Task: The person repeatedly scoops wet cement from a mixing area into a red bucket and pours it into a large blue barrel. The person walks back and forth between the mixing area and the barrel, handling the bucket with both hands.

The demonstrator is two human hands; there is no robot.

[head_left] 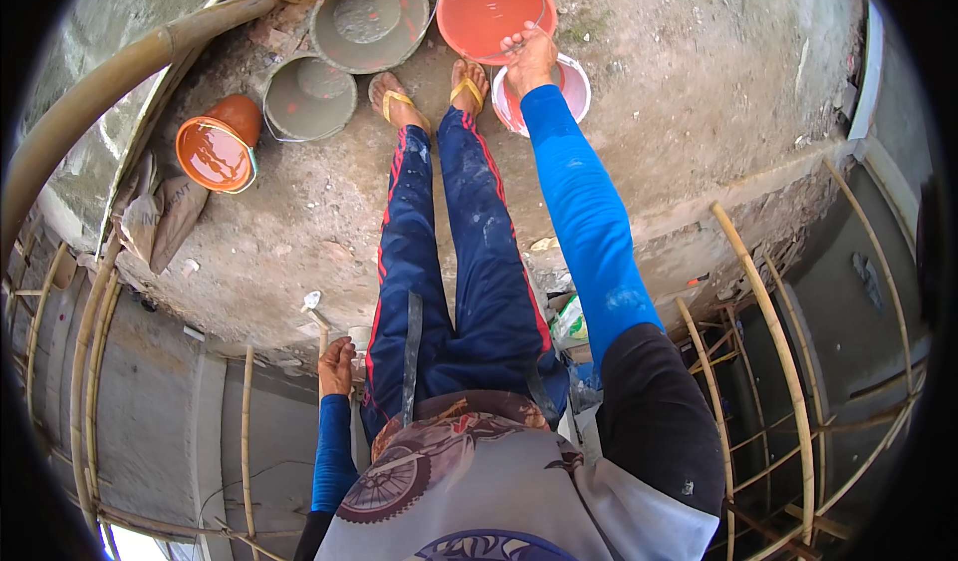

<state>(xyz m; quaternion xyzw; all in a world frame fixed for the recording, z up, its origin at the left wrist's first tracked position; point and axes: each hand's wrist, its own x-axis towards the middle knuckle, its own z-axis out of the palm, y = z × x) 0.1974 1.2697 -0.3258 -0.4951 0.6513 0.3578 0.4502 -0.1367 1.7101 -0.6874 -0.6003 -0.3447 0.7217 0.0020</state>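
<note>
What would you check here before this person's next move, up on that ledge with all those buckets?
1. Right hand has hold of the orange basin: ok, fingers on its rim.
2. Left hand is braced: ok, grips a bamboo pole.
3. Feet in sandals are flat on the concrete ledge: ok.
4. Grey buckets are upright: ok.
5. Small orange bucket is upright: not ok, tipped.
</note>
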